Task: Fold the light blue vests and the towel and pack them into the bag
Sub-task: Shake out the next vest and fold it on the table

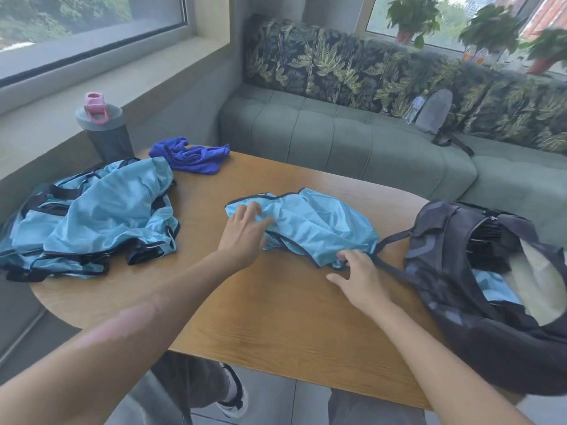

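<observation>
Left hand [244, 233] of mine lies on the crumpled light blue vest [310, 223] at mid-tabletop, fingers loosely spread and pressing its left end. My right hand [357, 277] rests at the vest's near right corner, fingertips on the dark trim, thumb stretched out over the wood; I cannot tell whether it pinches the edge. Just right of the vest sits the dark bag [454, 271], its mouth open, with a bit of light blue cloth showing inside. At the left edge of the tabletop [276, 317] I see a heap of more vests [92, 216]. Behind that heap lies the bunched blue towel [191, 156], and left of the towel stands a grey bottle [104, 127] with a pink cap.
</observation>
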The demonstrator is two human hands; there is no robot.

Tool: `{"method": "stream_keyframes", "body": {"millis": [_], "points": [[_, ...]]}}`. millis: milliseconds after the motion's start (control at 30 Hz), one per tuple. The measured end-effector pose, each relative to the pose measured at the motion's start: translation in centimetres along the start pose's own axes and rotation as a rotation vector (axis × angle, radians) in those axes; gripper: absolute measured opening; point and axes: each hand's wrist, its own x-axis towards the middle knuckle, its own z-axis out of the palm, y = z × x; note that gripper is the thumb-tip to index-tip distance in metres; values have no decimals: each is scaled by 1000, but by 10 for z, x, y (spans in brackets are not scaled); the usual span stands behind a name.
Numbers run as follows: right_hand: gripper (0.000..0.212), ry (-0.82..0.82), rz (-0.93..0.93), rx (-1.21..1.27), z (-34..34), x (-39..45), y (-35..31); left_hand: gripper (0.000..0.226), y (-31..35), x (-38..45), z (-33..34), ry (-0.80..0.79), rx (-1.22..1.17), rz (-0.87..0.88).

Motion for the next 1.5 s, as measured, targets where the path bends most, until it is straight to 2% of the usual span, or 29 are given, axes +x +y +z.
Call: {"method": "stream_keyframes", "body": {"millis": [67, 133, 200, 300, 400, 433, 533, 733, 800, 867, 933, 1000, 1100, 1233, 1267, 1367, 1433, 1500], "points": [[66, 16, 28, -84, 10, 7, -11, 23, 3, 11, 4, -11, 37, 27], [72, 91, 124, -103, 22, 15, -22, 16, 5, 18, 8, -19, 33, 58], [59, 200, 224, -54, 35, 22, -32, 14, 6, 15, 5, -13, -10, 60], [23, 361, 264, 55, 33, 31, -43, 22, 13, 13, -16, 37, -118, 24], [7, 464, 180, 80, 10, 35, -50, 14, 16, 11, -49, 79, -109, 50], [6, 499, 147, 76, -2, 36, -52, 9, 15, 11, -59, 92, -60, 79], [12, 563, 47, -25, -42, 37, -52, 18, 8, 14, -84, 121, 47, 88], [16, 636, -110, -316, -112, 32, -41, 18, -5, 14, -113, 225, 92, -64], [16, 670, -148, -291, -132, 27, -46, 14, -7, 13, -121, 234, 38, -138], [18, 695, -173, -146, -145, 15, -54, 11, -5, 10, -131, 155, -167, -332], [15, 654, -174, 27, -146, -1, -55, 14, -2, 1, -136, -34, -465, -553], [9, 563, -144, 146, -129, -15, -44, 21, 2, -19, -135, -160, -800, -644], [27, 384, -8, 299, -84, -41, -15, 29, 3, -60, -117, -215, -984, -571], [33, 211, 364, 471, -30, -72, 29, 79, -9, -104, -79, -248, -1358, -584], [33, 175, 414, 506, -22, -75, 38, 79, -12, -111, -71, -246, -1423, -590], [38, 112, 443, 560, -16, -71, 43, 60, -18, -125, -59, -231, -1494, -610], [46, 61, 460, 613, -17, -63, 37, 46, -18, -131, -56, -308, -1471, -564], [48, 11, 475, 656, -16, -53, 32, 36, -17, -134, -56, -388, -1457, -600]]}}
